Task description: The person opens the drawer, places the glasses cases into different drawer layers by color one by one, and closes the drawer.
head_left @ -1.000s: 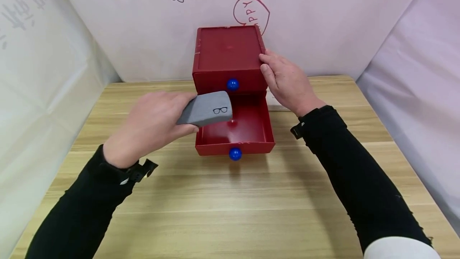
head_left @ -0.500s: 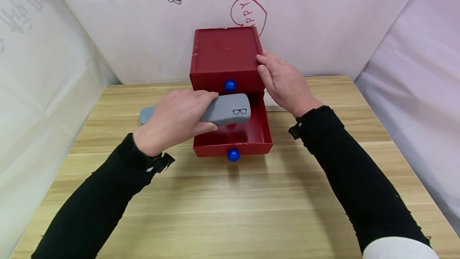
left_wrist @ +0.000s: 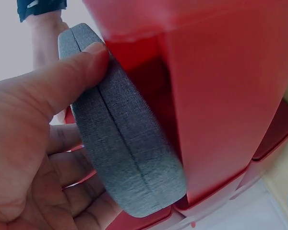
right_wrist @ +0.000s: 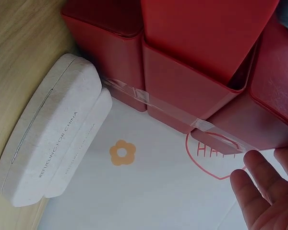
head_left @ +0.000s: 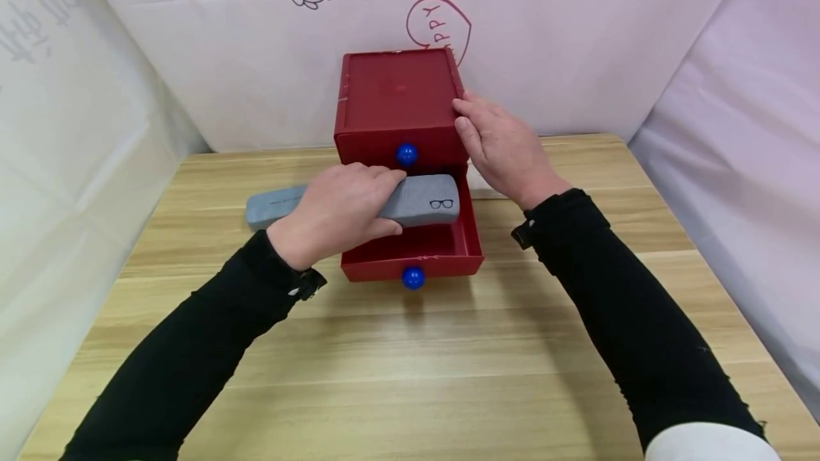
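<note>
My left hand (head_left: 339,208) pinches a grey glasses case (head_left: 423,201) with a small spectacles print, thumb on one side and fingers on the other. The case lies lengthwise over the pulled-out lower drawer (head_left: 378,271) of a red drawer cabinet (head_left: 400,91); the hand hides its left part. In the left wrist view the fabric case (left_wrist: 129,139) tilts beside the red drawer wall (left_wrist: 216,96). My right hand (head_left: 506,151) rests against the cabinet's upper right edge with fingers extended. The upper drawer, with its blue knob (head_left: 406,155), is pushed in.
A second, bluish case (head_left: 272,206) lies on the wooden table (head_left: 410,375) left of the cabinet. White cases (right_wrist: 53,134) printed with text stand to its right. A white printed cloth (head_left: 256,70) hangs behind, with cloth walls on both sides.
My left hand has carried the grey case rightward, farther over the drawer, uncovering the bluish case on the table. The right hand has stayed at the cabinet's edge.
</note>
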`<state>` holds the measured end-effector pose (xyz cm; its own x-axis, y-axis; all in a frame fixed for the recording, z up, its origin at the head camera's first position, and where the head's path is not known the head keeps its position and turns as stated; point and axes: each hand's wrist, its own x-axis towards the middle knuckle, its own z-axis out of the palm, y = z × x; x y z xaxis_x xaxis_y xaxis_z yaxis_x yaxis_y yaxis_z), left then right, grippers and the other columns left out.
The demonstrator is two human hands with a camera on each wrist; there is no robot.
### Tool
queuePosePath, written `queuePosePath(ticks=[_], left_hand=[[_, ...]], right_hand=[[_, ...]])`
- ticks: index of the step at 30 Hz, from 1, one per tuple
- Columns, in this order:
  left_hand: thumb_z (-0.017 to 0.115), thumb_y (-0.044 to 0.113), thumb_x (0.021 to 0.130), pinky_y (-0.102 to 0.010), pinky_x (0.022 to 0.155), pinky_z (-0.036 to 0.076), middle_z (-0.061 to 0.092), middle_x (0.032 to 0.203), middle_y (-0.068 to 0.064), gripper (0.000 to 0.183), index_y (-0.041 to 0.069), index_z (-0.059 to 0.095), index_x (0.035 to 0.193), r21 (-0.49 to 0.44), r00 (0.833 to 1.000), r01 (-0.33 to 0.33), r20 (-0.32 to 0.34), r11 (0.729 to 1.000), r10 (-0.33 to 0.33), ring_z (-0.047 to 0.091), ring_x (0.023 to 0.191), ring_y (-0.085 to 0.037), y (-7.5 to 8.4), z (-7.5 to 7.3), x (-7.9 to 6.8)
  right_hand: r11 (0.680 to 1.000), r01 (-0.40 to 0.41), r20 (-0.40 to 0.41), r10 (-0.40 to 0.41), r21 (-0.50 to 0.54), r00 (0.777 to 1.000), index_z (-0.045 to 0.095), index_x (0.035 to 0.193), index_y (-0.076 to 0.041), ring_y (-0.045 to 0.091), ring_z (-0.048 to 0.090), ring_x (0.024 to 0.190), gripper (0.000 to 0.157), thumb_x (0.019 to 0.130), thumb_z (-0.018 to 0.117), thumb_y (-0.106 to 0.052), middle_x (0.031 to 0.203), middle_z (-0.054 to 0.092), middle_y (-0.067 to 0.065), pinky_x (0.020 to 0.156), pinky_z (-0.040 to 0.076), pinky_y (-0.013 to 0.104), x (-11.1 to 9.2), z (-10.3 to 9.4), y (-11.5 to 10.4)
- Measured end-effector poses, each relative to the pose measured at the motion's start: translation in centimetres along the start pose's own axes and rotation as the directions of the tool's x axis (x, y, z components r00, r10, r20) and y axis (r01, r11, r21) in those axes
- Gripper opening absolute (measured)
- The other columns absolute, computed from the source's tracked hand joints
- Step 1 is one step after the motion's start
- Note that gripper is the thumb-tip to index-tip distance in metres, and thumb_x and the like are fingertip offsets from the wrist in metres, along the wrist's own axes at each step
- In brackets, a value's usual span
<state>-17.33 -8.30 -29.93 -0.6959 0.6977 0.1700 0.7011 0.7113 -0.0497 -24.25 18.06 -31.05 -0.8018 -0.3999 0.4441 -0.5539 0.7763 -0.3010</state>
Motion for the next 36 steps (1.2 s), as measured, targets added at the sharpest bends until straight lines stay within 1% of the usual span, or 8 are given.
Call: queuePosePath(ticks=[3, 10, 13, 18, 25, 32, 36], left_hand=[[0.076, 0.051, 0.076, -0.036, 0.085, 0.054, 0.066, 0.12, -0.009, 0.078, 0.004, 0.054, 0.135, 0.01, 1.0, -0.006, 0.0, 1.0, 0.006, 0.061, 0.094, -0.022, 0.0, 0.2, 0.3], [0.076, 0.051, 0.076, -0.034, 0.08, 0.055, 0.067, 0.115, -0.008, 0.076, 0.006, 0.055, 0.133, 0.013, 1.0, -0.005, 0.001, 1.0, 0.005, 0.059, 0.088, -0.02, 0.2, 0.3, 1.1], [0.076, 0.051, 0.076, -0.035, 0.08, 0.055, 0.067, 0.115, -0.007, 0.075, 0.007, 0.055, 0.133, 0.012, 1.0, -0.003, 0.009, 1.0, 0.003, 0.06, 0.089, -0.02, 0.3, 0.5, 1.4], [0.076, 0.05, 0.076, -0.035, 0.08, 0.055, 0.068, 0.11, -0.007, 0.071, 0.007, 0.057, 0.13, 0.014, 1.0, 0.001, 0.02, 1.0, -0.001, 0.059, 0.086, -0.019, 0.2, 1.2, 1.8], [0.075, 0.049, 0.077, -0.034, 0.076, 0.055, 0.067, 0.1, -0.006, 0.06, 0.009, 0.058, 0.118, 0.035, 0.999, 0.002, 0.047, 0.999, -0.003, 0.057, 0.08, -0.018, -0.1, 2.4, 2.2], [0.074, 0.049, 0.079, -0.036, 0.076, 0.056, 0.065, 0.097, -0.006, 0.055, 0.009, 0.057, 0.113, 0.057, 0.997, 0.005, 0.083, 0.998, -0.01, 0.057, 0.08, -0.019, -0.4, 3.2, 2.5], [0.073, 0.048, 0.08, -0.037, 0.076, 0.055, 0.065, 0.095, -0.007, 0.053, 0.008, 0.056, 0.111, 0.072, 0.996, -0.004, 0.086, 0.997, -0.002, 0.058, 0.08, -0.021, -0.6, 3.7, 2.6]], right_hand=[[1.0, 0.003, -0.005, -0.003, -0.003, 1.0, 0.041, 0.151, -0.016, 0.013, 0.032, 0.142, 0.058, 0.103, 0.031, -0.046, 0.157, 0.036, 0.003, 0.114, 0.033, 0.039, 0.0, 0.0, 0.0], [1.0, 0.015, -0.022, -0.015, -0.007, 1.0, 0.043, 0.15, -0.015, 0.014, 0.033, 0.141, 0.057, 0.103, 0.031, -0.045, 0.156, 0.038, 0.004, 0.113, 0.034, 0.04, 0.0, 0.1, 0.1], [1.0, 0.02, -0.031, -0.02, -0.009, 0.999, 0.044, 0.149, -0.014, 0.014, 0.033, 0.141, 0.057, 0.103, 0.032, -0.045, 0.155, 0.039, 0.005, 0.113, 0.035, 0.04, 0.0, 0.1, 0.1], [1.0, 0.019, -0.031, -0.019, -0.012, 0.999, 0.044, 0.149, -0.014, 0.014, 0.033, 0.141, 0.056, 0.103, 0.031, -0.044, 0.155, 0.039, 0.006, 0.113, 0.034, 0.039, 0.0, 0.2, 0.1], [1.0, 0.008, -0.027, -0.009, -0.016, 1.0, 0.043, 0.15, -0.015, 0.013, 0.033, 0.141, 0.057, 0.103, 0.032, -0.045, 0.156, 0.038, 0.004, 0.113, 0.035, 0.04, 0.0, 0.2, 0.0], [1.0, 0.013, -0.042, -0.013, -0.011, 0.999, 0.044, 0.149, -0.015, 0.013, 0.034, 0.14, 0.056, 0.103, 0.032, -0.045, 0.155, 0.039, 0.003, 0.113, 0.035, 0.04, 0.0, 0.2, 0.0], [1.0, 0.008, -0.045, -0.008, -0.013, 0.999, 0.045, 0.149, -0.016, 0.013, 0.034, 0.14, 0.056, 0.103, 0.032, -0.045, 0.155, 0.039, 0.003, 0.112, 0.035, 0.04, 0.0, 0.2, -0.1]])
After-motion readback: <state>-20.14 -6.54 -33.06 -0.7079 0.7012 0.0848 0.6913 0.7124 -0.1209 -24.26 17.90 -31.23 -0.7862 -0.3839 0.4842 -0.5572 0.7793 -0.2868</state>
